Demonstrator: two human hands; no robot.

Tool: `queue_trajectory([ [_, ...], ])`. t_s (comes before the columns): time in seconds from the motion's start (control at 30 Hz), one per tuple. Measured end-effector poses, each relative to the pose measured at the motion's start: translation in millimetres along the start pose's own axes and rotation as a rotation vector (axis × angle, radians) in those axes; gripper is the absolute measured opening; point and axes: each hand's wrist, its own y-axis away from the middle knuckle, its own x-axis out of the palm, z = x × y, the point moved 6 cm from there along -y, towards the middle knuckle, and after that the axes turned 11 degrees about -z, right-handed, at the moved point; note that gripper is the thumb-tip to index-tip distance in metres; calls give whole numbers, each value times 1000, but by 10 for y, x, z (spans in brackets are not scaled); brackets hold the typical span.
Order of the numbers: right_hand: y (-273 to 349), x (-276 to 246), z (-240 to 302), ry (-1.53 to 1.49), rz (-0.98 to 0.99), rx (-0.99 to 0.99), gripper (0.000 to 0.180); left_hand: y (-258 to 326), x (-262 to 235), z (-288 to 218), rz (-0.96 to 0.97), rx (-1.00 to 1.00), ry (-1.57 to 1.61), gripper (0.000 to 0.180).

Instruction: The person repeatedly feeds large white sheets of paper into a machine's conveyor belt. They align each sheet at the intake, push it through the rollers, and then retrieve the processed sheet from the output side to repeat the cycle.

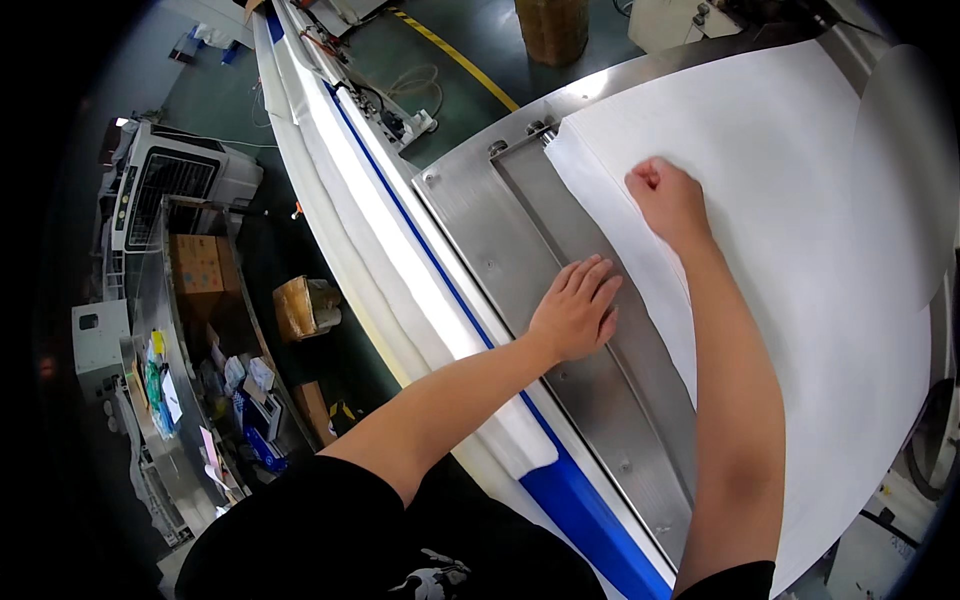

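Note:
A large white sheet [780, 230], which looks like paper or thin fabric, lies over a metal table on the right. Near its left edge a crease or second layer runs lengthwise. My right hand [668, 200] rests on the sheet near that edge, curled into a fist; nothing shows in its hollow, and its underside is hidden. Lower and to the left, my left hand [575, 310] lies palm down with fingers stretched out over the bare metal plate [520, 240], just beside the sheet's edge. It holds nothing.
A long white rail with a blue strip [400, 205] runs along the table's left side. Beyond it stand an open cart [240, 330] with boxes and bags, a white air cooler [185, 185] and a cardboard box [300, 308]. A brown bin [552, 30] stands at the back.

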Motion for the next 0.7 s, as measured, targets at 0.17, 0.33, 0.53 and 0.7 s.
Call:
queue_trajectory([
  [0.17, -367, 194, 66, 129, -18, -30, 20, -8, -3, 53, 54, -48, 15, 45],
  [0.33, -418, 197, 24, 169, -17, 64, 20, -41, -2, 54, 72, -56, 37, 45],
  [0.53, -462, 177, 8, 173, -2, 153, 19, -62, -29, 53, 32, -45, 61, 43],
  [0.7, -453, 146, -9, 203, -43, 142, 19, -147, -71, 109, -20, -35, 198, 45],
])
